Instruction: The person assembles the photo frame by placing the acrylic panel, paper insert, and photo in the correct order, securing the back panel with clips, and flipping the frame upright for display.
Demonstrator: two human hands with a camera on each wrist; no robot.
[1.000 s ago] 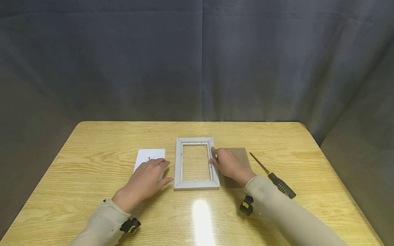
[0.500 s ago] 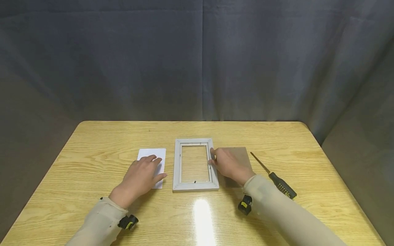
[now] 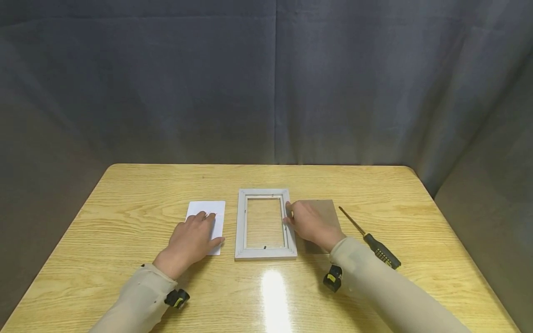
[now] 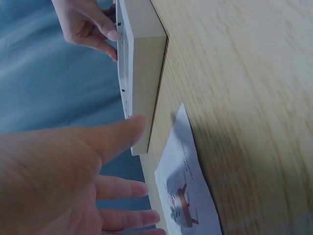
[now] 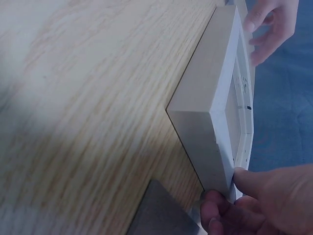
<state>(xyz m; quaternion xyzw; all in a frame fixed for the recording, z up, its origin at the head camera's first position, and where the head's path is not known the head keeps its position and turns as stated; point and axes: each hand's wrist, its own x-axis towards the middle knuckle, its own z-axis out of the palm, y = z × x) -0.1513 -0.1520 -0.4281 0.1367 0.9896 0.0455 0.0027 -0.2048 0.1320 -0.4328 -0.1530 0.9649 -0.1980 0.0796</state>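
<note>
A white picture frame lies flat with its back up in the middle of the wooden table. My right hand grips its right side, thumb on the inner edge and curled fingers against the outer side, as the right wrist view shows. Left of the frame lies a white paper card with a small printed picture, plainer in the left wrist view. Over this card is my left hand, fingers loosely spread and thumb apart, partly covering it. Whether its fingertips touch the paper I cannot tell.
A brown backing board lies right of the frame, partly under my right hand. Farther right rests a screwdriver with a black and yellow handle. A grey curtain hangs behind the table's far edge.
My left hand has drawn back from beside the frame, leftward over the card. The frame has shifted very slightly toward me. My right hand keeps its grip on the frame.
</note>
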